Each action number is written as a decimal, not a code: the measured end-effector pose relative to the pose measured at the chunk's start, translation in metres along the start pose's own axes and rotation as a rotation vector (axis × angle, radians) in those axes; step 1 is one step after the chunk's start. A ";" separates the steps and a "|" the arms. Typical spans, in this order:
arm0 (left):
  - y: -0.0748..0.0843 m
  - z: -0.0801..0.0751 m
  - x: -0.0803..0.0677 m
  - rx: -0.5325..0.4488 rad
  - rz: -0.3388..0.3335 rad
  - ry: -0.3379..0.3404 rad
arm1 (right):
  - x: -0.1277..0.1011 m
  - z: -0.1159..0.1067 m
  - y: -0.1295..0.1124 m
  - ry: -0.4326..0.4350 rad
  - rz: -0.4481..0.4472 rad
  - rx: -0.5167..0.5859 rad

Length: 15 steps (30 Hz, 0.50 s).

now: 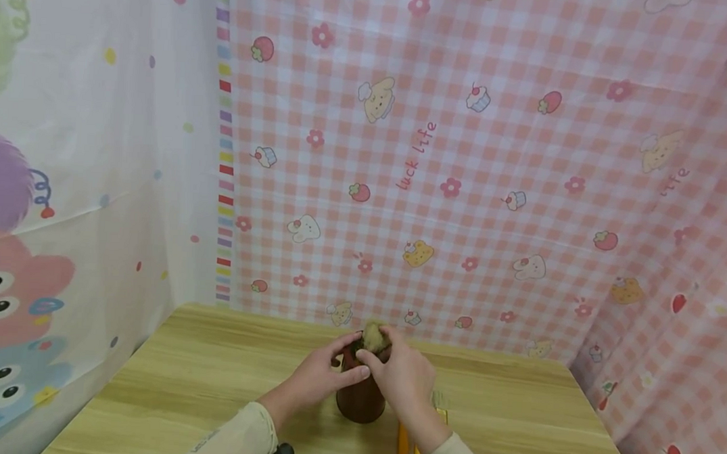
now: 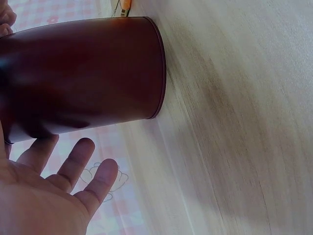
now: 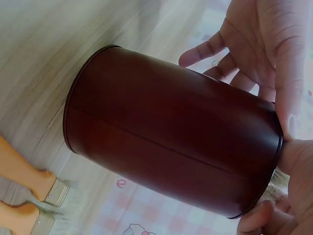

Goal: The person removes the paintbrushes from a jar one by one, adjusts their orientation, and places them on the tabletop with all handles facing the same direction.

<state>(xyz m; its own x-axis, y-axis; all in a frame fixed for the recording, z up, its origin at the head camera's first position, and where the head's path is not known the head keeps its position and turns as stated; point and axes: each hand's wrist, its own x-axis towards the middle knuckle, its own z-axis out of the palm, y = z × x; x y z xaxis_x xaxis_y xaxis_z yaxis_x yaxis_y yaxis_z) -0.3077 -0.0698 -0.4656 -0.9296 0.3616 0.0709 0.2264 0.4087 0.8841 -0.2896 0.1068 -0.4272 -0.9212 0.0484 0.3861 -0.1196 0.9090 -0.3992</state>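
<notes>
A dark red-brown cylindrical cup (image 3: pixel 171 132) is seen close up, standing on the pale wood-grain tabletop (image 3: pixel 58 44), its base rim towards the left of the frame and its mouth towards the lower right. A faint vertical seam is seen along its side. The right hand (image 3: pixel 293 196) is placed at the cup's mouth, thumb laid along the rim. The left hand (image 3: pixel 259 44) is seen beyond the cup, fingers spread and relaxed. A fuzzy pale tuft (image 3: pixel 276 178) is glimpsed at the mouth. Two orange-handled brushes (image 3: pixel 34 196) with metal ferrules and pale bristles lie at lower left. Pink checked cloth (image 3: pixel 161 215) is seen below.
</notes>
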 end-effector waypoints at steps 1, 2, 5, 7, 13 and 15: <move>0.000 0.000 0.000 0.002 0.005 -0.001 | 0.001 0.001 0.000 0.000 -0.001 0.006; -0.001 0.000 0.000 0.006 0.010 0.000 | 0.001 0.001 0.000 0.000 -0.002 0.013; -0.003 0.000 0.001 0.018 0.020 0.000 | 0.001 0.002 -0.001 0.007 -0.012 0.038; -0.003 0.000 0.001 0.021 0.016 0.003 | 0.000 0.003 -0.001 0.014 -0.023 0.055; -0.004 -0.001 0.001 0.014 -0.009 0.000 | -0.003 -0.001 -0.002 0.004 -0.054 0.236; -0.004 -0.001 0.001 0.009 -0.011 -0.003 | -0.004 -0.005 -0.001 -0.030 -0.065 0.354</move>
<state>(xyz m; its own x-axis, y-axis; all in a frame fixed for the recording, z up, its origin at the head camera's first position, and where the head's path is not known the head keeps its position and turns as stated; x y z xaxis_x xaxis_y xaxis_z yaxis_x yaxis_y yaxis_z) -0.3097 -0.0722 -0.4689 -0.9314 0.3591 0.0595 0.2183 0.4203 0.8807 -0.2842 0.1076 -0.4244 -0.9174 -0.0218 0.3974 -0.2942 0.7097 -0.6401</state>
